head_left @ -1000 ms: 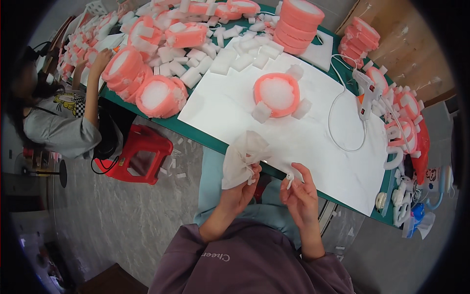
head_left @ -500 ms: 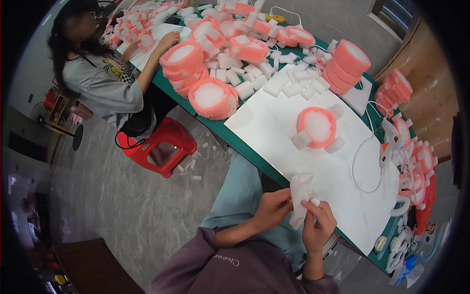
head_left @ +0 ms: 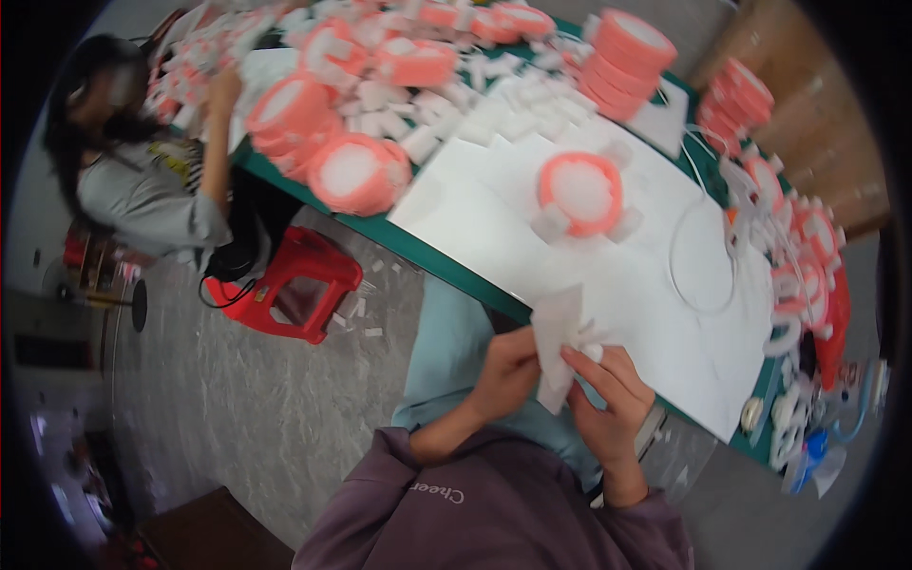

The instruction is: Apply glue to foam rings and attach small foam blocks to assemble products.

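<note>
Over my lap, by the table's near edge, both hands hold a thin, creased white sheet that looks like a tissue (head_left: 558, 328). My left hand (head_left: 509, 375) pinches its left edge between thumb and fingers. On the other side, the fingers of my right hand (head_left: 613, 394) are closed on it, beside a small white piece (head_left: 591, 351) at the fingertips; blur hides exactly how that piece is held. Beyond my hands, a pink fluffy ring with a white filled middle (head_left: 581, 193) lies on the white board (head_left: 475, 228), with white foam blocks (head_left: 551, 225) against its rim.
Loose white blocks (head_left: 518, 109) and stacked pink rounds (head_left: 622, 66) crowd the far side of the green table (head_left: 456, 271). A white cable (head_left: 673, 275) loops across the board's right. At left, a co-worker (head_left: 142, 190) sits near a red stool (head_left: 294, 285).
The view has shifted, so the table sits farther left and higher. The tissue-like sheet looks flatter and more upright, still in both hands. The co-worker's arm has moved.
</note>
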{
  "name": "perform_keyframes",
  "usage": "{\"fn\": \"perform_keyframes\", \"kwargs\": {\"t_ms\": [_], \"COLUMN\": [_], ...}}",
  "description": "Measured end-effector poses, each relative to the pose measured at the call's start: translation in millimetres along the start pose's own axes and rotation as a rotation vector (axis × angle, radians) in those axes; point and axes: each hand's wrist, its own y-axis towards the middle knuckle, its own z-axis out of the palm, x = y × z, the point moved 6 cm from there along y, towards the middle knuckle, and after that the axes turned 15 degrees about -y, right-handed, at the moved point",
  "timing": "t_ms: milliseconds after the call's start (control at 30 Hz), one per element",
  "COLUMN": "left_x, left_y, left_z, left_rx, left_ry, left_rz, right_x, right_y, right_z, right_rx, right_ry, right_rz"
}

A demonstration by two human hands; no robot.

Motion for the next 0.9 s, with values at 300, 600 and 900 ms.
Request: {"fn": "perform_keyframes", "kwargs": {"t_ms": [300, 600, 900], "left_x": [23.6, 26.1, -14.0], "left_y": [-7.2, -8.0, -5.4], "left_z": [-2.6, 0.9, 16.3], "left_rx": [0.008, -0.124, -0.114], "left_ry": [-0.122, -0.563, 0.301], "left_rz": [-0.438, -0.552, 0.205], "right_x": [-4.9, -31.5, -38.9], "right_y": [-4.8, -2.9, -20.2], "right_z": [-7.3, -8.5, 8.3], "right_rx": [-0.091, 0.187, -0.154], "right_ry": [0.074, 0.467, 0.999], "right_rz": [-0.119, 0.211, 0.616]}}
